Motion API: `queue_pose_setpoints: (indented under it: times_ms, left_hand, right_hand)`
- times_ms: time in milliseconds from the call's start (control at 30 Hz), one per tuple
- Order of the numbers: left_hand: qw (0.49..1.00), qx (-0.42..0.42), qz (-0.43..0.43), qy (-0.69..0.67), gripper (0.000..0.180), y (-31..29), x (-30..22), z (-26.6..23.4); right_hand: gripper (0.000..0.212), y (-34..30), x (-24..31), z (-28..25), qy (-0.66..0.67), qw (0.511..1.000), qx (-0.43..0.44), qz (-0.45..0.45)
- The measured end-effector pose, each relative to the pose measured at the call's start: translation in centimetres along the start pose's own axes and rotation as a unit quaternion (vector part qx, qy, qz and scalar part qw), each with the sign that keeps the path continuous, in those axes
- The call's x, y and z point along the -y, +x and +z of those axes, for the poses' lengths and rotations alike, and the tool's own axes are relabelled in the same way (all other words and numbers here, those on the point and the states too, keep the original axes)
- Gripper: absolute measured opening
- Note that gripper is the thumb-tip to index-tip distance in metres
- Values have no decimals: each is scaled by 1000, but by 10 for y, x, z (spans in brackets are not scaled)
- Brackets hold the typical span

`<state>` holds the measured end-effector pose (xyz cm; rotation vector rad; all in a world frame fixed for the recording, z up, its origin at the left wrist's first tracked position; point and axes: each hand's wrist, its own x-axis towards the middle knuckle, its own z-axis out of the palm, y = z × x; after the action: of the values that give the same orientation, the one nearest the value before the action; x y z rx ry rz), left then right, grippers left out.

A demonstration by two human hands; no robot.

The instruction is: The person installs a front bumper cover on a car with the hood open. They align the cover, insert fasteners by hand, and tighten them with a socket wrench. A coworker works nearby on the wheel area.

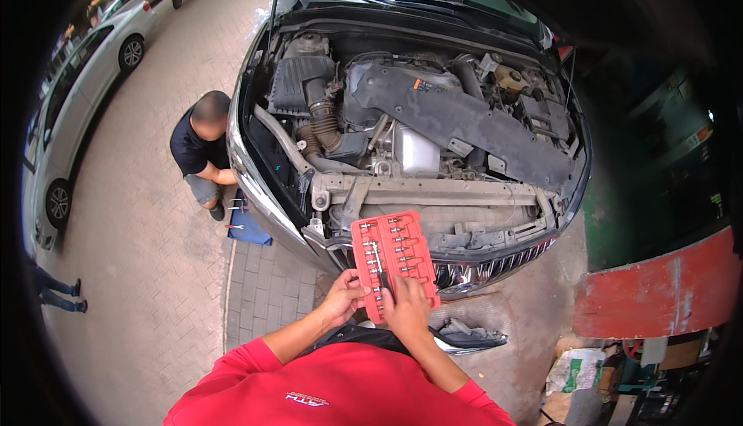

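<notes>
A red plastic socket-set case (pixel 422 249) lies open in front of my chest, at the front edge of the car's engine bay. Small metal sockets (pixel 399 239) sit in two columns inside it. My left hand (pixel 343 300) is closed on the case's lower left edge, thumb on top. Reaching over the lower part of the case, my right hand (pixel 407 310) has its fingers round the black handle of a ratchet wrench (pixel 382 271). The wrench's metal shaft points away from me along the left column. My right fingers hide some of the lower slots.
A car with a raised hood shows its engine cover (pixel 433 109). At its left front corner a person (pixel 203 136) crouches beside a blue tool pouch (pixel 248 226). A detached trim part (pixel 468 338) lies on the ground below the bumper. A red panel (pixel 658 290) stands right.
</notes>
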<state>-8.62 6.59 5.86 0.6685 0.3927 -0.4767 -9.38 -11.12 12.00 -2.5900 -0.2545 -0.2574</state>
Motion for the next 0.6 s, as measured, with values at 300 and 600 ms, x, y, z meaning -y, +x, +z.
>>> queue_pose_setpoints:
  times_ms: [300,600]
  left_hand:
    - [997,-21,71,17,36,-35,-62,-16]
    - [978,-101,174,62,31,1,-241,-125]
  right_hand:
    - [34,-76,-61,-35,173,961,-133,168]
    - [31,-110,-84,9,152,943,-118,273]
